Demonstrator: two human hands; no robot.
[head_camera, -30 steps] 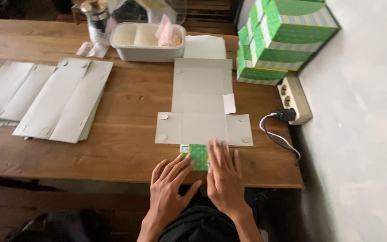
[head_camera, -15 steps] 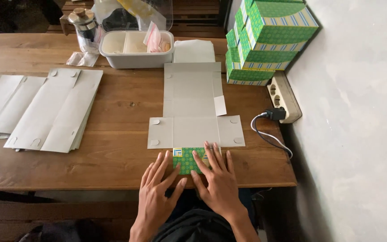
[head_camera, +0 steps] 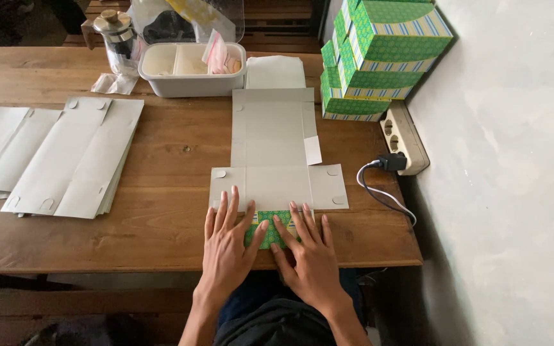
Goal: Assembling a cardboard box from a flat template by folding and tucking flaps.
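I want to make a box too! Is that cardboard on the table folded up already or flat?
Mostly flat: the grey cardboard sheet lies spread, only its green near flap folded over under both hands.

Soft even daylight, faint shadows, sharp focus, slight wide-angle distortion

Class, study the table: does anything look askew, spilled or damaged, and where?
Nothing spilled or damaged. The flat cardboard box blank lies square, with the left hand and right hand pressing its green flap flat at the table edge. Only the stacked green boxes stand slightly unevenly by the wall.
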